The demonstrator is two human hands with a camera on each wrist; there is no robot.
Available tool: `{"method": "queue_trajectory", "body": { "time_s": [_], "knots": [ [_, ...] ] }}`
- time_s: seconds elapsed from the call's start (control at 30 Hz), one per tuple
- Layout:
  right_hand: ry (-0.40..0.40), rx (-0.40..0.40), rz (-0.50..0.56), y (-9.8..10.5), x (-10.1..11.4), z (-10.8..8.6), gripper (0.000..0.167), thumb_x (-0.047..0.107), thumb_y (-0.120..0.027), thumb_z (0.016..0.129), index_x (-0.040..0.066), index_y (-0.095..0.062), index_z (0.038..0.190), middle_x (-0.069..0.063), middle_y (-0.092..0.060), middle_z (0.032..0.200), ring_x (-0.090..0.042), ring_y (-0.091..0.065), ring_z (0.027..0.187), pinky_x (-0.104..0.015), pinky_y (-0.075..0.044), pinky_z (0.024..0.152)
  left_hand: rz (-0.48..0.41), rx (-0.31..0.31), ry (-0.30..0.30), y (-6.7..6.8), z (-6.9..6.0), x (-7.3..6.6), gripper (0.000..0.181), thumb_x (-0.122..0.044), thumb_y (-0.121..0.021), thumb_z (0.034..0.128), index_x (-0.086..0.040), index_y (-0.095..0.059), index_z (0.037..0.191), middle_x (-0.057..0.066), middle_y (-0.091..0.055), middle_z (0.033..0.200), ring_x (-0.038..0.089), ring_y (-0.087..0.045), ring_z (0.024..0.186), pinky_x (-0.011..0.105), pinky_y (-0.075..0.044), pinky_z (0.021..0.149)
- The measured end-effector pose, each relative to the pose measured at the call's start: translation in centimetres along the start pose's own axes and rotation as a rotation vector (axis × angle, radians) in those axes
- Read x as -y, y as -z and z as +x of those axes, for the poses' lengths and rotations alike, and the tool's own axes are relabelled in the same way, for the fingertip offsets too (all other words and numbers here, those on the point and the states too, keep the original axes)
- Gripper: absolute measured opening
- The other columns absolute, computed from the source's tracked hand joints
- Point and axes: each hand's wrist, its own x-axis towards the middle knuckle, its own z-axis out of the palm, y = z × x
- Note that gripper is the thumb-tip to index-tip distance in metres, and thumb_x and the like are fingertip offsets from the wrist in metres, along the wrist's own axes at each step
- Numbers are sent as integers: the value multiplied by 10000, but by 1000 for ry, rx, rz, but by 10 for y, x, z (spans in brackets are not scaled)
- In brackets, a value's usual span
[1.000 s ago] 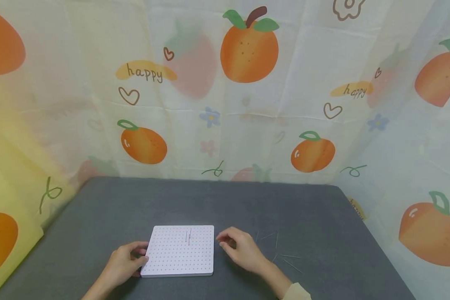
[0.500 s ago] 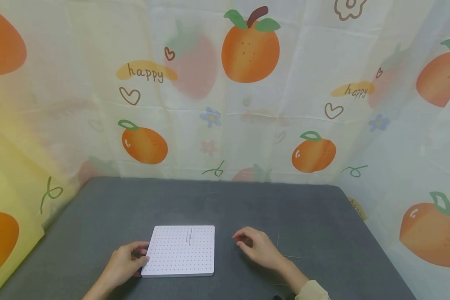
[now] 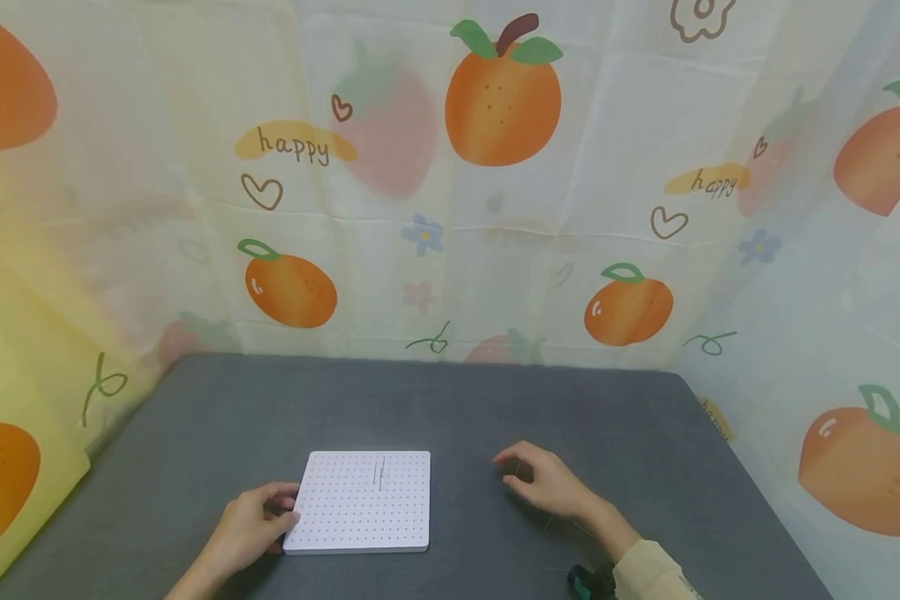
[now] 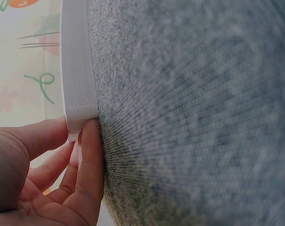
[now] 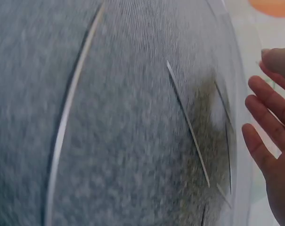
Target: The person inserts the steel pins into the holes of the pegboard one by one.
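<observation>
A white square pegboard [image 3: 352, 521] with rows of small holes lies on the dark table, left of centre. Thin metal pins [image 3: 381, 477] stand up from its far part. My left hand [image 3: 249, 525] holds the board's left side; in the left wrist view the thumb and fingers pinch the board's edge [image 4: 78, 66]. Well to the right of the board, my right hand [image 3: 546, 483] hovers with loosely bent fingers and nothing visible in them. Under it, several loose thin metal pins [image 5: 188, 123] lie scattered on the table, partly hidden by the hand and forearm in the head view.
The dark grey table [image 3: 435, 408] reaches back to a fruit-printed curtain [image 3: 495, 275], which also hangs along both sides. A black and green object [image 3: 581, 582] shows at my right wrist.
My right hand has moved right, away from the board and over the loose pins. The left hand and board stay in place, and the standing pins look the same.
</observation>
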Motion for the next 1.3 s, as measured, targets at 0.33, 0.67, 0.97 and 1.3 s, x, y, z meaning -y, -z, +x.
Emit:
{"method": "queue_trajectory", "body": {
  "time_s": [0.33, 0.67, 0.97, 1.3],
  "knots": [
    [19, 12, -100, 6, -10, -3, 230, 185, -627, 867, 149, -604, 1094, 50, -589, 1079, -186, -564, 1040, -374, -484, 866, 0, 10, 6, 0, 1, 0, 428, -16, -663, 747, 37, -576, 1162, 80, -615, 895, 143, -572, 641, 267, -519, 471],
    [-8, 46, -185, 9, -16, -1, 224, 223, -657, 843, 194, -623, 1063, 62, -548, 1049, -185, -514, 993, -403, -439, 838, 10, 17, 9, 1, 2, -1, 438, -29, -667, 747, 45, -568, 1168, 79, -618, 902, 137, -574, 642, 273, -518, 472],
    [-1, -9, -307, 5, -18, 3, 162, 198, -694, 803, 202, -615, 945, 54, -513, 927, -117, -448, 844, -315, -399, 726, 14, 6, 4, 1, 1, -1, 430, -21, -667, 746, 37, -576, 1162, 86, -620, 901, 138, -571, 637, 265, -517, 464],
    [-39, -64, -311, 2, -18, 11, 116, 175, -684, 812, 214, -574, 815, 72, -474, 787, -78, -411, 739, -257, -374, 656, 8, 5, 4, 1, 1, -1, 420, -26, -669, 748, 26, -584, 1156, 79, -618, 894, 140, -577, 639, 267, -518, 465]
  ]
}}
